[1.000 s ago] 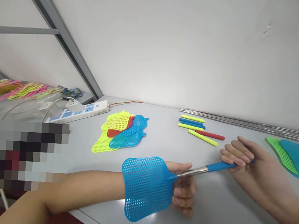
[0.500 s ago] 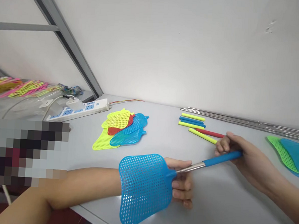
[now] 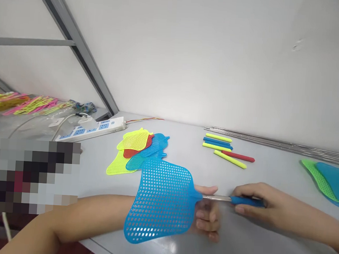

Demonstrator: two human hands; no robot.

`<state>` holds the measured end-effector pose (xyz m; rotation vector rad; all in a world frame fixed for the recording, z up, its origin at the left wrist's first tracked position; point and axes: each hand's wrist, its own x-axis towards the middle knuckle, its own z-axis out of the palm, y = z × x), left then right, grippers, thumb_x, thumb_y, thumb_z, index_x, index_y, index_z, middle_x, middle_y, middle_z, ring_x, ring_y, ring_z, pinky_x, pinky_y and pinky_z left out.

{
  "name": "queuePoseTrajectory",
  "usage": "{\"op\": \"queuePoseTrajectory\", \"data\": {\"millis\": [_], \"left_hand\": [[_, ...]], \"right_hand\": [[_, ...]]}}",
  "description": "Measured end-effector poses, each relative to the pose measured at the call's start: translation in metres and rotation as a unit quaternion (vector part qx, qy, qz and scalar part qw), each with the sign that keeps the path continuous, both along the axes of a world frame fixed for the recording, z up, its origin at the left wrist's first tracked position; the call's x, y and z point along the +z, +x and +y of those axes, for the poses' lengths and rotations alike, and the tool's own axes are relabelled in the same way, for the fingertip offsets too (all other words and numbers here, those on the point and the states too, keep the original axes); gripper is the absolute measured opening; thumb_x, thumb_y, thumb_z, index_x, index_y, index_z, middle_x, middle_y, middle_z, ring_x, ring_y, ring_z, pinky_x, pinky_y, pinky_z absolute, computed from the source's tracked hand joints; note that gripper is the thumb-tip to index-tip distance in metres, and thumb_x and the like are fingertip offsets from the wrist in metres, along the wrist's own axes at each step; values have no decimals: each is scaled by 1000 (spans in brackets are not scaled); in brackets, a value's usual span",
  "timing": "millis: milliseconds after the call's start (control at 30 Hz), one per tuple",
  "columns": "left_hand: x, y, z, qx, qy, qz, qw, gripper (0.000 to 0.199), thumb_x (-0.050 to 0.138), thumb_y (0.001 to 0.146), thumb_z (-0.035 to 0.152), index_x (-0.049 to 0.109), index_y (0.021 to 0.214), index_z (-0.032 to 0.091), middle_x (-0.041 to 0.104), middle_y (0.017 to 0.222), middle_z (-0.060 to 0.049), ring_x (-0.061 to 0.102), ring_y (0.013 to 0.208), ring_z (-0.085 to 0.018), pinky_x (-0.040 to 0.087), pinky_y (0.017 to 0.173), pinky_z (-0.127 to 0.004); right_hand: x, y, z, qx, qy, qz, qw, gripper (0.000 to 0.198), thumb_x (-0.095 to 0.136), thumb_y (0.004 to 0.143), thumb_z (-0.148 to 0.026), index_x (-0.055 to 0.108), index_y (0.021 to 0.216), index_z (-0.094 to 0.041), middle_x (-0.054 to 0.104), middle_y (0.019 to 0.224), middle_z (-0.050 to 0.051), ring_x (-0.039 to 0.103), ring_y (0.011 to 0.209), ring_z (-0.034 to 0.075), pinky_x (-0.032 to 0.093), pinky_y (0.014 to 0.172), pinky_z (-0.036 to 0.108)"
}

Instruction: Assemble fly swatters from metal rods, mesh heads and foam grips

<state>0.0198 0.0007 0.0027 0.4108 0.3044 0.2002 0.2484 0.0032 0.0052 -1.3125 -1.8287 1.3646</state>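
A blue fly swatter [image 3: 165, 203] with a perforated head, a short metal rod and a blue handle is held level above the table. My left hand [image 3: 208, 219] is partly hidden behind the head; its fingers curl round the swatter's neck, with one finger stretched along the rod. The blue handle [image 3: 248, 201] lies in my right hand [image 3: 268, 200], closed round it between thumb and fingers. Beyond the head, a pile of loose yellow, red and blue swatter heads [image 3: 132, 140] rests on the table. Several loose yellow, blue and red handles [image 3: 229, 160] lie behind my right hand.
Thin metal rods [image 3: 272, 143] lie along the wall at the back right. Green and blue swatter heads [image 3: 334, 183] sit at the right edge. On the left are a white power strip [image 3: 100, 127], cables and pink and yellow sticks [image 3: 38, 104]. The grey table [image 3: 185, 143] meets the wall behind.
My right hand has come down and turned, its fingers now closed over the blue handle. The swatter has swung from slanting up rightward to nearly level, and its head tilts differently.
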Motion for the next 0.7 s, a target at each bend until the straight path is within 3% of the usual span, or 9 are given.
{"op": "queuePoseTrajectory", "data": {"millis": [100,233,467,700], "left_hand": [[-7,4,2,-3,-2,-12,1000,54,22,84,44,49,50,13,33,46,2,30,45,-9,29,61,-28],[-15,8,5,7,11,-1,1000,56,23,81,52,57,61,11,33,41,3,30,40,-9,28,56,-27],[-9,11,5,12,36,69,997,54,21,84,48,55,63,12,30,39,4,29,38,-8,29,53,-26],[-5,14,5,0,32,93,995,52,23,84,47,55,62,13,28,40,5,27,37,-7,29,51,-24]], "right_hand": [[4,-14,-4,86,16,-61,994,12,59,68,-33,65,72,-23,59,64,0,50,59,15,35,49,22],[20,-19,1,94,62,-94,989,20,52,73,-36,63,81,-22,59,72,1,50,66,16,35,55,23],[35,14,32,-27,125,-64,990,23,47,77,-36,60,83,-18,55,68,1,46,58,12,34,54,22],[35,96,69,-178,114,23,977,18,57,69,-29,62,80,-16,57,71,2,51,70,14,37,72,27]]}}
